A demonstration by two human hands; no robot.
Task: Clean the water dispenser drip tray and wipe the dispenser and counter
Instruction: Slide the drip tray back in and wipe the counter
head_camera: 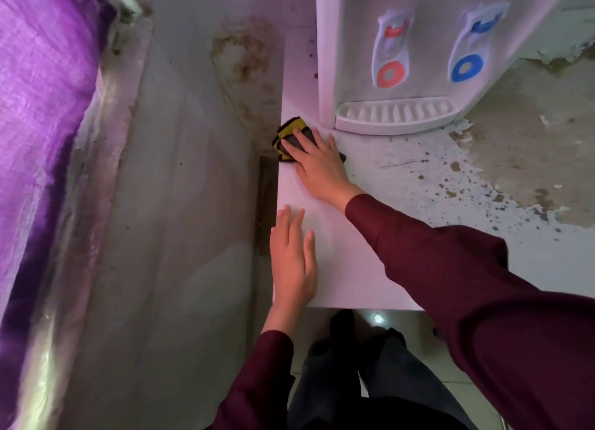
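Under the right hand's (317, 162) flat fingers lies the cloth (291, 138), pressed to the counter (370, 268) at its left edge, just beyond the fingertips of the left hand (293, 262), which rests flat and holds nothing. Ahead of the fingers stands the dispenser (418, 43), its tray (397, 115) seemingly seated in place.

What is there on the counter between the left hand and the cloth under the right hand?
In the head view, only bare white counter separates the left hand from the cloth.

head | looks steeply down, close | over counter (370, 268)
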